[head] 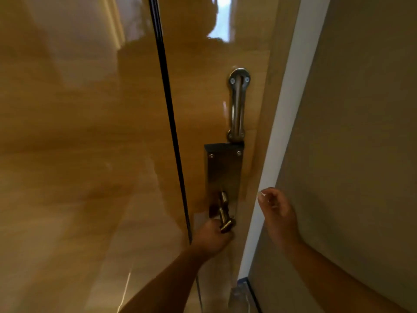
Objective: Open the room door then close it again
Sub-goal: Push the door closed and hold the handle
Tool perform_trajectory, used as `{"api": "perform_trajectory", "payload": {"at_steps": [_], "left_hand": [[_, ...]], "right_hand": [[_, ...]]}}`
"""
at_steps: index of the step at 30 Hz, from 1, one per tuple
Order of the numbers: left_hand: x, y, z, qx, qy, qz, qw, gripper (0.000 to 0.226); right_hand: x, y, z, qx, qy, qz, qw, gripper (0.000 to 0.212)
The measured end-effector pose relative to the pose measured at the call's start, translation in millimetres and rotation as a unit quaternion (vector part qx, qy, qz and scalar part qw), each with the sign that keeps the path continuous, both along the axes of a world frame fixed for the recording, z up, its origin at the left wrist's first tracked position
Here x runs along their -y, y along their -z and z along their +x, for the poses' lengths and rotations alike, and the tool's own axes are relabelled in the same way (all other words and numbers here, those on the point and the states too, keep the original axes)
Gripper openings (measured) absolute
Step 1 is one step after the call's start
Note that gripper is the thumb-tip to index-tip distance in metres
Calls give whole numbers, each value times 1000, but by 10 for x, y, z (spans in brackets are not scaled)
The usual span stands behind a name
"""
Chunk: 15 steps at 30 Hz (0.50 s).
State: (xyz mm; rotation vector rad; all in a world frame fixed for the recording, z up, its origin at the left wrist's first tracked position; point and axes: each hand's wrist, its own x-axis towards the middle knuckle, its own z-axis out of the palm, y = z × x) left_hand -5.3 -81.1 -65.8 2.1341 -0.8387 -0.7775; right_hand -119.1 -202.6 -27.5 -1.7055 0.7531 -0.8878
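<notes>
A glossy brown wooden door (198,105) fills the middle of the head view. It carries a steel pull bar (237,105) and, below that, a steel lock plate (223,170) with a brass lever handle (224,213). My left hand (212,237) is shut on the lever handle from below. My right hand (277,211) hovers beside the white door frame (282,123), fingers loosely curled, holding nothing. The door's right edge sits close to the frame.
A beige wall (361,132) stands to the right of the frame. Left of a dark vertical groove (169,109) is more glossy brown panelling (67,132). A clear plastic piece (239,297) lies at the frame's foot.
</notes>
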Motion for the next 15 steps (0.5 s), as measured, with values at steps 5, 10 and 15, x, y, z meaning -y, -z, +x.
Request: {"api": "perform_trajectory", "payload": {"at_steps": [5,10,15], "left_hand": [[273,26,371,-35,-14,-2,999,17],[460,57,673,-27,-8,-13,1000,18],[566,80,803,41,-32,-19,998,16]], "right_hand": [[124,136,90,-46,19,-8,999,16],[169,344,247,-66,3,26,998,10],[195,428,411,-62,-22,52,996,4]]}}
